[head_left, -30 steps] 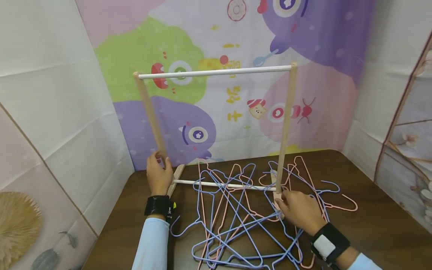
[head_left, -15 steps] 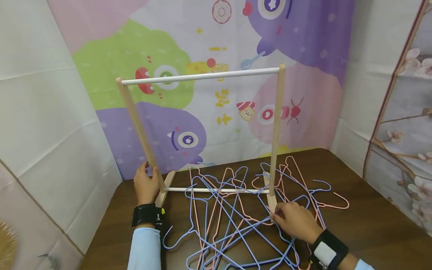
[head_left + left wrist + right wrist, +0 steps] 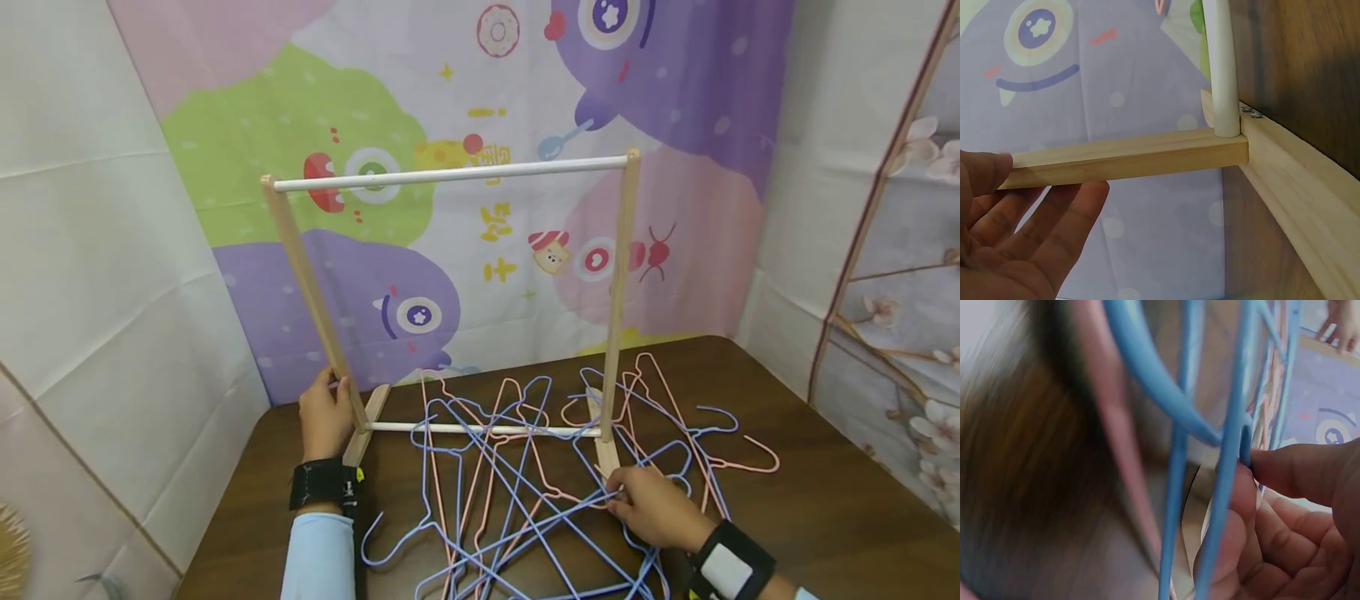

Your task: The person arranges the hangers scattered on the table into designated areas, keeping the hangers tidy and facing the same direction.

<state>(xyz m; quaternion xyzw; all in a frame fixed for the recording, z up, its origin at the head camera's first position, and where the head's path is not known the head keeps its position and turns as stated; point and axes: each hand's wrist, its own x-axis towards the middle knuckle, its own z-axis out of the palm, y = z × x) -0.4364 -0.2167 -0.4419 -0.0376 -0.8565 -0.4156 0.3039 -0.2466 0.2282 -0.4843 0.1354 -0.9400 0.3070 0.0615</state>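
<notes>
A wooden rack with a white top bar [image 3: 450, 175] and a white lower bar [image 3: 393, 427] stands upright on the table. My left hand [image 3: 324, 423] holds the rack's left upright [image 3: 303, 275] low down; the left wrist view has the thumb on one side of the wood [image 3: 1129, 159] and fingertips against the other. By the rack's right foot [image 3: 607, 454], my right hand [image 3: 656, 504] pinches a thin blue hanger [image 3: 1245, 447] between thumb and forefinger. Other blue and pink hangers lie tangled around it, and most of the pinched hanger's outline is lost among them.
The hanger heap spreads across the brown table [image 3: 810, 492], overlapping the lower bar and right foot. A blue hook [image 3: 384, 565] sticks out left, a pink hook [image 3: 757, 469] right. A cartoon-printed cloth [image 3: 465, 333] hangs behind, with pale panels on both sides.
The view has shifted, moving the rack leftward in frame. My right hand has gone from the foot of the right upright forward to the hangers. My left hand stays at the left upright.
</notes>
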